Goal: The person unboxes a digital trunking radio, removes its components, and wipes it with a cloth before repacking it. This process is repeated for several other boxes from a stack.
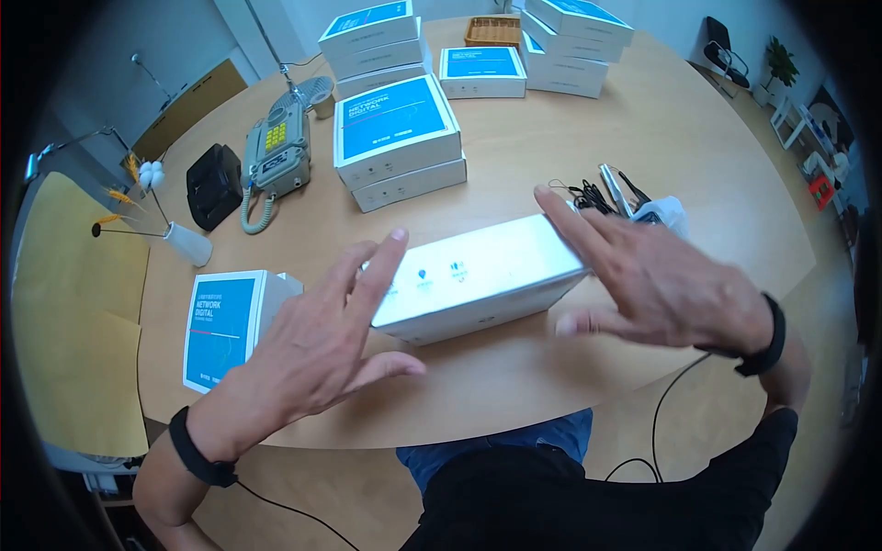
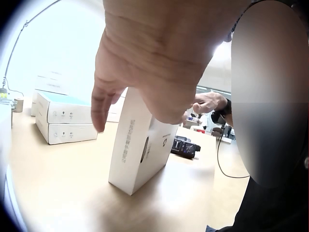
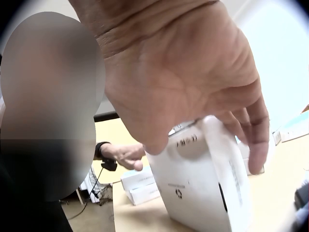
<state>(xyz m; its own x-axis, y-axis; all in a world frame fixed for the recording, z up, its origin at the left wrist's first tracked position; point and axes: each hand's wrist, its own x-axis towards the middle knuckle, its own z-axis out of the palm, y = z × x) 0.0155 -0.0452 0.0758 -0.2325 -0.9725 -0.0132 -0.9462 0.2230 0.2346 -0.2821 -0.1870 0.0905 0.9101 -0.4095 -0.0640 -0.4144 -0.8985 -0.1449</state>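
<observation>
A white box (image 1: 482, 275) stands on its long narrow side at the table's near edge, small icons printed on its upward face. Over its left end is my left hand (image 1: 322, 335), fingers stretched along the far corner and thumb out in front. My right hand (image 1: 661, 280) spans the opposite end, its fingers straight over the top corner and its thumb low toward me. Both wrist views show the palm above the upright box (image 2: 130, 150), fingers on one side and thumb on the other.
At left lies a blue-topped box (image 1: 220, 326) beside a white vase (image 1: 188, 243). Farther back are a telephone (image 1: 280, 147), a black case (image 1: 214, 186), stacked boxes (image 1: 395, 119) and a wicker basket (image 1: 493, 32). Black cables (image 1: 593, 196) and small items lie beyond my right hand.
</observation>
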